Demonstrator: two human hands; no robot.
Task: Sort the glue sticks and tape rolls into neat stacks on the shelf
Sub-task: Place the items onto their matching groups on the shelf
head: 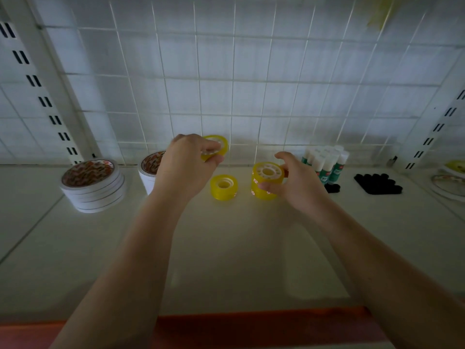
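1. White tape stack [93,187] stands at shelf [226,248] left; untouched.
2. Your left hand [186,167] grips a yellow roll [219,144], raised; loose roll [224,186] lies below.
3. Your right hand [294,182] clasps the yellow stack [264,182]; glue sticks [327,162] upright just beside.

The left hand [185,165] covers most of the white tape stack [148,172] near the shelf's back edge, and part of the yellow roll [218,144] it holds. At the shelf's right edge, the frame cuts off a flat roll [446,186]. The glue sticks' [325,163] labels are too small to read.
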